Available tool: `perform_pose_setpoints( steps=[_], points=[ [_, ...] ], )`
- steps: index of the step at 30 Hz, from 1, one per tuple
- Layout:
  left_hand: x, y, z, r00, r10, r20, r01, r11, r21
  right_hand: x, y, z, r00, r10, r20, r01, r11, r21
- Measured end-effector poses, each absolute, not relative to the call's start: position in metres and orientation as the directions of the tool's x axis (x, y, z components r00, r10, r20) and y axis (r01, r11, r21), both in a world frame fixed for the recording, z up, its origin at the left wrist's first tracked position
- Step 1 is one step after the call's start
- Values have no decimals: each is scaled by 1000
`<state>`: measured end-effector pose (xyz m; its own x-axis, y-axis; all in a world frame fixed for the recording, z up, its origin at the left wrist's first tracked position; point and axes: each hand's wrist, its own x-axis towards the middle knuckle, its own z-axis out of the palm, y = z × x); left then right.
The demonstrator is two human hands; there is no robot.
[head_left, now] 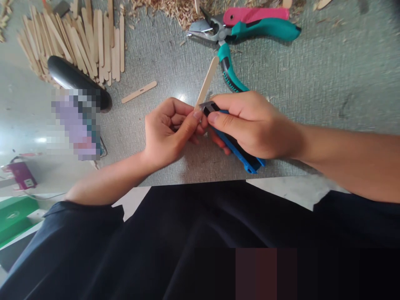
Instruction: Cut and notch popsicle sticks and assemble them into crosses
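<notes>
Between thumb and fingers, my left hand (pixel 171 131) pinches the lower end of a wooden craft stick (pixel 206 81), which points up and slightly right. My right hand (pixel 250 125) is wrapped round a blue and black utility knife (pixel 240 152). The knife's blade (pixel 206 105) lies against or very close to the stick, just above my left thumb. My left fingertips partly hide the stick's lower end. A second craft stick (pixel 139 92) with a small dark notch lies on the table, up and left of my left hand.
Teal-handled pliers (pixel 265 30) and a pink-handled tool (pixel 256 16) lie beyond my hands. Wood shavings (pixel 168 10) are heaped at the far edge. Many craft sticks (pixel 100 41) lie at the back left, near a dark rounded object (pixel 78 81). The table's (pixel 343 83) near edge runs by my lap.
</notes>
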<state>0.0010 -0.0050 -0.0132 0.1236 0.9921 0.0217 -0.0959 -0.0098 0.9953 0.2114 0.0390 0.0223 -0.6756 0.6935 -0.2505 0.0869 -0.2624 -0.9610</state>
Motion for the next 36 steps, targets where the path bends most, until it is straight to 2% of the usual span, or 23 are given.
perform_pose_setpoints(
  steps=[9, 13, 18, 28, 36],
  points=[
    [3, -6, -19, 80, 992, 101, -46, -97, 994, 210, 36, 22, -661, 715, -226, 99, -216, -971],
    [3, -6, -17, 95, 991, 95, -63, -89, 994, 210, 36, 22, -654, 719, -236, 136, -195, -971],
    [3, -7, -18, 69, 992, 108, 2, -108, 994, 210, 35, 26, -619, 719, -317, 241, -210, -947],
    [3, -9, -17, 69, 994, 88, 15, -89, 996, 208, 36, 29, -602, 718, -349, 291, -210, -933],
    [5, -9, -17, 30, 993, 114, 14, -115, 993, 208, 36, 26, -609, 725, -323, 285, -180, -942]
  ],
)
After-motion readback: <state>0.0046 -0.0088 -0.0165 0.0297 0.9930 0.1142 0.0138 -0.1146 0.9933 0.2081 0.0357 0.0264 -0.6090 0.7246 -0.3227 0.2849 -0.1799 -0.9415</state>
